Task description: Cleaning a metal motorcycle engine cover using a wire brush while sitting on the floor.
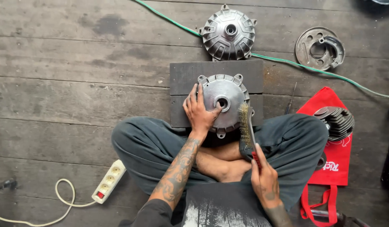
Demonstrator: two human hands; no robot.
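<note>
Item 1: hub [224,102], a round grey metal casting with lugs round its rim and a centre bore. It lies flat on a dark board [184,77], just ahead of the seated person's crossed legs.

Item 2: left hand [199,111], resting on the hub from 9 o'clock. The fingers are spread apart and lie on the casting's face, and the thumb reaches toward the bore; the hand presses down on the hub rather than closing round it.

Item 3: right hand [265,178], at 5 o'clock from the hub, fingers wrapped tight round the handle of a wire brush [245,128]. The bristle end lies against the hub's rim at about 4 o'clock.

Item 4: second hub [229,34], ribbed, on the plank floor at 12 o'clock from the board, just beyond its far edge.

Item 5: brake plate [320,48], with shoes fitted, at 2 o'clock, well apart from the board.

Item 6: green cable [295,64], running across the floor between the second hub and the brake plate.

Item 7: red bag [335,157], at 4 o'clock beside the right knee, bearing a finned cylinder [337,122] (dark, part-round).

Item 8: power strip [109,181], white, at 8 o'clock by the left knee.
</note>
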